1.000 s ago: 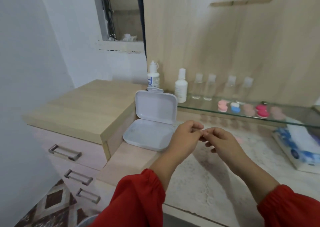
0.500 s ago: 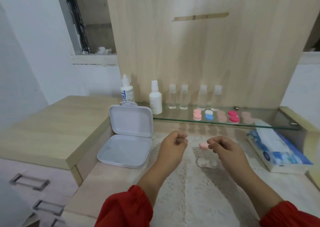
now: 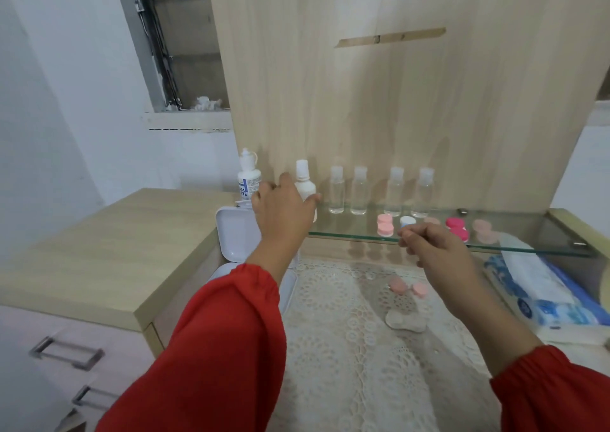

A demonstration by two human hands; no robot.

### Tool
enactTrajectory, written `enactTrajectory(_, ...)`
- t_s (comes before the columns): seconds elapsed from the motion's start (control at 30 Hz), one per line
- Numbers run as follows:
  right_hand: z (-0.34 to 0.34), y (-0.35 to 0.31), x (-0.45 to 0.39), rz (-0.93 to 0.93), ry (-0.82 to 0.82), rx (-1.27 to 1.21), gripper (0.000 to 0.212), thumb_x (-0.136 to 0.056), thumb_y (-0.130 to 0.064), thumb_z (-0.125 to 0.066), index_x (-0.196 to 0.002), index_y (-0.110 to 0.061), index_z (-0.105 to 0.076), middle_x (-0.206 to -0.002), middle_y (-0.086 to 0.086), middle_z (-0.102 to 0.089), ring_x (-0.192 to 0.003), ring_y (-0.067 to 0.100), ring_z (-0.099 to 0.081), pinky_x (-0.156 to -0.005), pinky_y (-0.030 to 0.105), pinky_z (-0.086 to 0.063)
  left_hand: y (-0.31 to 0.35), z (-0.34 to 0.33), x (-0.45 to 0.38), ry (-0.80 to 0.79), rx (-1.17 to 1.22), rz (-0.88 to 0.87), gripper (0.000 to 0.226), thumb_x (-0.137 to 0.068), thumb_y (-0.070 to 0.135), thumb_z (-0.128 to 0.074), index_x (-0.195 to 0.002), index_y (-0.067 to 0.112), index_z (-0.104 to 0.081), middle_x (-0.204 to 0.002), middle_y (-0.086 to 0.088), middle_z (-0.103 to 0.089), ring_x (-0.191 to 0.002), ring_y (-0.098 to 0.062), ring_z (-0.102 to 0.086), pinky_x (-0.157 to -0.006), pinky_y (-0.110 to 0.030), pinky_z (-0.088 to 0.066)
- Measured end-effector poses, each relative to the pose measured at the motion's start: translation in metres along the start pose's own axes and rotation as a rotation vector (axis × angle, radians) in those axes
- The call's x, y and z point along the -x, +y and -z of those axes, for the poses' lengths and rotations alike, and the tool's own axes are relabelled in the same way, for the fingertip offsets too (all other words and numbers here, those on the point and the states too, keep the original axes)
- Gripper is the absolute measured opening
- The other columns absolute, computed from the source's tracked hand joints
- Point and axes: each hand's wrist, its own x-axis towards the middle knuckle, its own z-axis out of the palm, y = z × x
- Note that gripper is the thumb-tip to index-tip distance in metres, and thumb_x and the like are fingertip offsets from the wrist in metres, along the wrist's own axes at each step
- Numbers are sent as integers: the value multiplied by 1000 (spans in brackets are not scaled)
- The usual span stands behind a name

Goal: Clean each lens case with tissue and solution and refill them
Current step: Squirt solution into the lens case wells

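Note:
My left hand [image 3: 284, 207] reaches up to the glass shelf [image 3: 350, 232], fingers spread at the white solution bottle [image 3: 304, 182], whose lower part it hides. My right hand [image 3: 435, 250] hovers over the lace mat [image 3: 346, 349] with fingers loosely curled, and I see nothing in it. Two pink caps [image 3: 409, 287] lie on the mat beside it. A clear lens case base [image 3: 404, 321] lies just in front of them. More lens cases stand on the shelf: pink [image 3: 385, 225], white and blue [image 3: 407, 221], magenta [image 3: 457, 227] and pale pink [image 3: 483, 231].
Several small clear bottles [image 3: 359, 190] line the back of the shelf. A blue-labelled bottle [image 3: 248, 180] stands at its left end. An open white box [image 3: 236, 233] sits at the left under my arm. At the right lies a tissue pack [image 3: 541, 286]. A wooden drawer unit [image 3: 109, 250] is further left.
My left hand rose from over the mat to the white bottle on the shelf. My right hand let go of the pink cap, which now lies on the mat.

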Motion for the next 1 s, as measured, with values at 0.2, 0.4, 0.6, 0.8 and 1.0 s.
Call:
enactTrajectory(0.2,2,-2,-5,24,19,-15,17,-93,-15,-57,-80,-22,-66,-79,-4,-67,-73,4,-57,-68,21,-41,2,-13,-9,-63,-127,-5,53,-83,53,-62,-111,8,-55,-108,-9,-63,-111,-26,-50,-94,-38,-27)
enactTrajectory(0.4,12,11,1,6,20,-21,14,-94,-18,-56,-87,-19,-68,-82,-6,-67,-74,-1,-58,-71,22,-41,6,-13,0,119,33,-100,43,-78,39,-65,-110,11,-61,-98,-7,-64,-107,-25,-49,-90,-37,-27)
enactTrajectory(0.6,21,27,10,21,114,-100,16,-95,-14,-55,-88,-21,-67,-83,-1,-68,-71,-4,-60,-71,20,-43,26,-7,46,-115,953,-87,41,-74,29,-67,-113,35,-57,-102,5,-62,-96,-11,-57,-83,-32,-50)
enactTrajectory(0.8,21,45,22,53,193,-113,14,-94,-18,-56,-88,-17,-68,-79,-4,-67,-71,-4,-59,-70,20,-45,28,-26,99,-728,1585,274,45,-75,7,-68,-117,18,-56,-107,-11,-65,-78,-29,-66,-44,-29,-48)
enactTrajectory(1.0,19,50,26,70,101,-183,27,-76,-41,-54,-80,-16,-65,-66,-3,-59,-56,-3,-51,-53,9,-40,25,-46,119,-808,1529,501,18,-73,23,-66,-90,22,-70,-79,-11,-64,-53,-17,-52,-37,-19,-28)
